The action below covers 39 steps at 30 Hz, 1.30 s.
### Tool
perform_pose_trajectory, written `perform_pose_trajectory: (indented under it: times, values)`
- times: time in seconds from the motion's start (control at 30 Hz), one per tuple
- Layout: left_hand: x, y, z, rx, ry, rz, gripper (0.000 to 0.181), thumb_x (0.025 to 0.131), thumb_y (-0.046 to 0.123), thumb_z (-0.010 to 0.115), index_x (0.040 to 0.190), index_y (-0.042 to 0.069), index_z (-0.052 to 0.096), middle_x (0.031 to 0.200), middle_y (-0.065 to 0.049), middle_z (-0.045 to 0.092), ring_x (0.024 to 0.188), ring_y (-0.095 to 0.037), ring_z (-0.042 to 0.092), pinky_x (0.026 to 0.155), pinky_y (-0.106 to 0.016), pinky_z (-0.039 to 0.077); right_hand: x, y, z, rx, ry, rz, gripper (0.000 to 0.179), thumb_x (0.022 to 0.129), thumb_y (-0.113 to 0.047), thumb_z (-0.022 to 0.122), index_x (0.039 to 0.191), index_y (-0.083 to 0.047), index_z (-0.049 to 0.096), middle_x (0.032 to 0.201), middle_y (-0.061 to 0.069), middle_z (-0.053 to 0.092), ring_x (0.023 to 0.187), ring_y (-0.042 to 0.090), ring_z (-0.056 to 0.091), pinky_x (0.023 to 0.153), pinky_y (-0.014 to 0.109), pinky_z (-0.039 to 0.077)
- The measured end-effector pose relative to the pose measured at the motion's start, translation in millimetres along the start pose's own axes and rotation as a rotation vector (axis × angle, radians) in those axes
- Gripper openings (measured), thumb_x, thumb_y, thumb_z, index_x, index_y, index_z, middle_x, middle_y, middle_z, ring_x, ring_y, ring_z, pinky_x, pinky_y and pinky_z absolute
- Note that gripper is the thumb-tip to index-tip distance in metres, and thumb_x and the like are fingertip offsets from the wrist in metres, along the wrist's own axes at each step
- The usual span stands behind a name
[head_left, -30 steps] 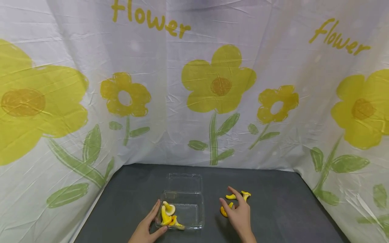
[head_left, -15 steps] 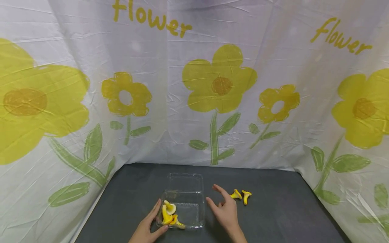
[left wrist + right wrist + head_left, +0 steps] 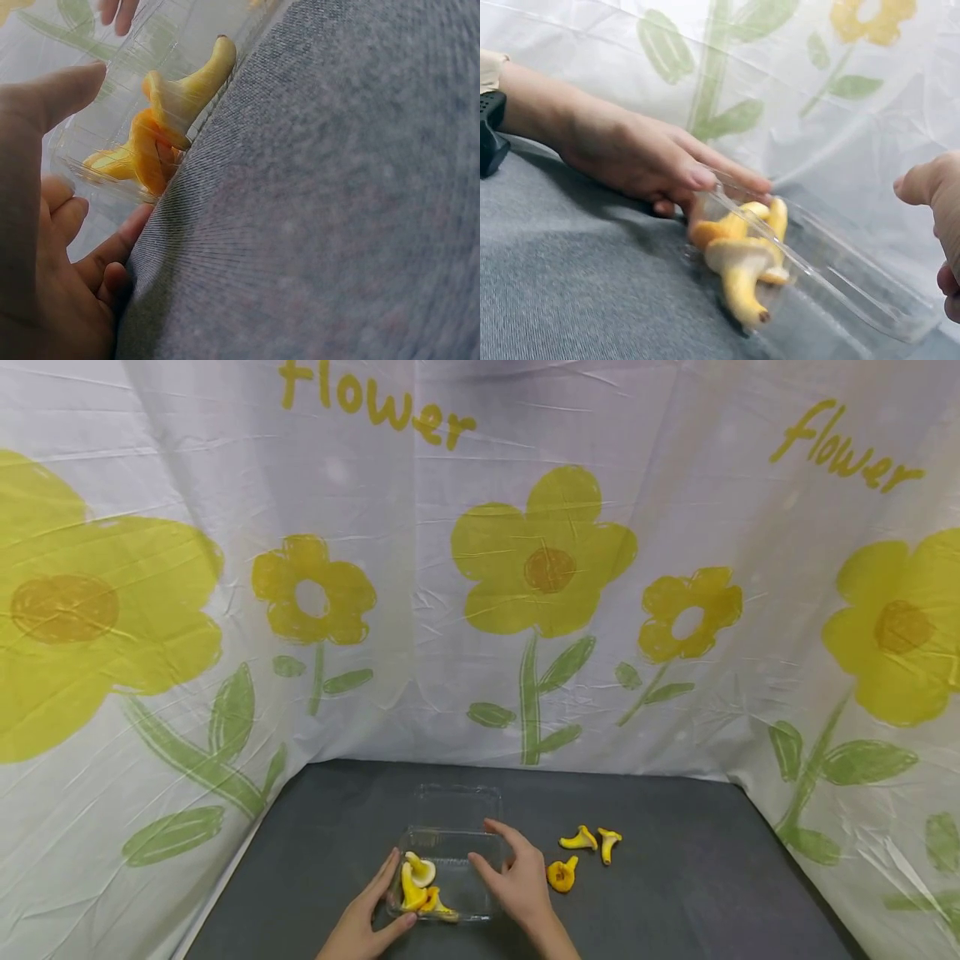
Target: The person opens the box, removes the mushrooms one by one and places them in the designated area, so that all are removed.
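Note:
A clear plastic box [image 3: 465,912] stands with its lid [image 3: 459,793] folded back. Three yellow chanterelle mushrooms [image 3: 412,885] lie at its left end, also visible through the wall in the left wrist view. My left hand [image 3: 365,910] holds the box's near left corner, thumb at the front and fingers along the left side. Over the box's right half hovers my right hand [image 3: 517,877], thumb and index finger apart with nothing visible between them. Three more mushrooms lie on the table to its right: an orange one [image 3: 561,874] and two yellow ones [image 3: 578,837].
The dark grey table [image 3: 697,877] ends at a white cloth backdrop [image 3: 420,693] printed with yellow flowers. The backdrop encloses the table at the back and on both sides.
My right hand has moved left from above the loose mushrooms to above the box, uncovering the orange one. My left hand and the box have stayed in place.

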State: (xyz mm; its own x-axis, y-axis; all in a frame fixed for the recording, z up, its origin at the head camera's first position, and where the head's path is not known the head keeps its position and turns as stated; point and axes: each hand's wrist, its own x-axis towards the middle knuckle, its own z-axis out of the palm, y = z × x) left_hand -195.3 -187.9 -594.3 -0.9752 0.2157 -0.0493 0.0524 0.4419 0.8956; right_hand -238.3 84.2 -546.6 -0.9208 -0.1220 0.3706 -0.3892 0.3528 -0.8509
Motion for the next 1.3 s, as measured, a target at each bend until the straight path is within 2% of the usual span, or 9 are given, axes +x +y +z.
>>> perform_pose_trajectory:
  times: [0.17, 0.33, 0.43, 0.53, 0.63, 0.77, 0.87, 0.93, 1.3]
  values:
    - [0.7, 0.2, -0.6, 0.021, -0.005, -0.002, 0.095, 0.101, 0.041, 0.074, 0.171, 0.009, 0.019, 0.174, -0.026, 0.018, 0.088, -0.007, 0.051, 0.079, -0.035, 0.041, 4.4, -3, 10, -0.012, -0.071, -0.029, 0.046, 0.093, -0.022, 0.085, 0.136, -0.015, 0.071, 0.130, 0.016, 0.072, 0.036, -0.010, 0.023, 0.037, 0.014, 0.030]
    - [2.2, 1.3, 0.3, 0.035, 0.007, -0.007, 0.095, 0.100, 0.043, 0.074, 0.171, 0.010, 0.020, 0.175, -0.025, 0.017, 0.115, -0.024, 0.058, 0.093, -0.052, 0.046, 9.7, -6, 17, -0.052, -0.177, -0.067, 0.044, 0.093, -0.023, 0.085, 0.134, -0.010, 0.073, 0.126, 0.013, 0.075, 0.038, -0.008, 0.023, 0.039, 0.016, 0.032]
    - [2.4, 3.3, 0.8, 0.043, 0.016, 0.005, 0.096, 0.100, 0.043, 0.075, 0.171, 0.009, 0.021, 0.175, -0.023, 0.016, 0.122, -0.033, 0.056, 0.095, -0.055, 0.045, 13.2, -7, 19, -0.068, -0.277, -0.081, 0.042, 0.093, -0.021, 0.085, 0.131, -0.007, 0.074, 0.123, 0.012, 0.076, 0.038, -0.007, 0.025, 0.041, 0.017, 0.035]
    - [2.3, 5.1, 0.7, 0.062, 0.018, 0.013, 0.095, 0.100, 0.043, 0.075, 0.171, 0.010, 0.021, 0.175, -0.022, 0.017, 0.118, -0.024, 0.054, 0.095, -0.052, 0.045, 17.5, -8, 21, -0.109, -0.398, -0.101, 0.039, 0.091, -0.017, 0.087, 0.127, -0.007, 0.076, 0.121, 0.009, 0.078, 0.039, -0.005, 0.026, 0.044, 0.018, 0.038]
    - [2.0, 4.9, 0.1, 0.071, 0.014, 0.013, 0.094, 0.100, 0.043, 0.075, 0.171, 0.010, 0.021, 0.175, -0.022, 0.018, 0.116, -0.020, 0.051, 0.093, -0.049, 0.043, 21.4, -10, 24, -0.168, -0.506, -0.141, 0.041, 0.090, -0.018, 0.088, 0.129, -0.010, 0.076, 0.125, 0.003, 0.077, 0.040, -0.005, 0.033, 0.056, 0.020, 0.050]
    - [0.7, 0.7, -0.7, 0.025, -0.002, 0.007, 0.093, 0.101, 0.041, 0.074, 0.171, 0.011, 0.020, 0.175, -0.022, 0.014, 0.138, -0.038, 0.049, 0.103, -0.059, 0.045, 24.0, -12, 29, -0.247, -0.614, -0.261, 0.050, 0.090, -0.021, 0.089, 0.137, -0.012, 0.072, 0.134, 0.000, 0.073, 0.081, 0.002, 0.071, 0.087, 0.027, 0.059]
    - [-0.3, -2.2, -0.9, -0.006, -0.014, 0.000, 0.093, 0.101, 0.041, 0.073, 0.171, 0.011, 0.020, 0.175, -0.022, 0.012, 0.151, -0.050, 0.035, 0.109, -0.069, 0.041, 25.4, -15, 33, -0.304, -0.661, -0.352, 0.055, 0.090, -0.020, 0.089, 0.141, -0.011, 0.070, 0.137, 0.000, 0.072, 0.119, 0.014, 0.070, 0.097, 0.028, 0.056]
    - [-0.6, -3.3, -1.1, -0.017, -0.018, -0.002, 0.093, 0.101, 0.041, 0.073, 0.171, 0.011, 0.019, 0.176, -0.022, 0.011, 0.154, -0.054, 0.028, 0.111, -0.071, 0.038, 27.1, -17, 36, -0.331, -0.684, -0.385, 0.056, 0.090, -0.020, 0.089, 0.142, -0.011, 0.069, 0.138, -0.001, 0.071, 0.122, 0.014, 0.069, 0.097, 0.026, 0.055]
    - [-0.3, -4.4, -0.3, -0.022, -0.011, 0.015, 0.093, 0.102, 0.040, 0.073, 0.171, 0.012, 0.018, 0.175, -0.020, 0.011, 0.155, -0.054, 0.021, 0.113, -0.072, 0.035, 39.9, -22, 46, -0.460, -0.773, -0.399, 0.060, 0.088, -0.022, 0.090, 0.144, -0.017, 0.068, 0.143, -0.005, 0.068, 0.121, 0.006, 0.067, 0.097, 0.020, 0.053]
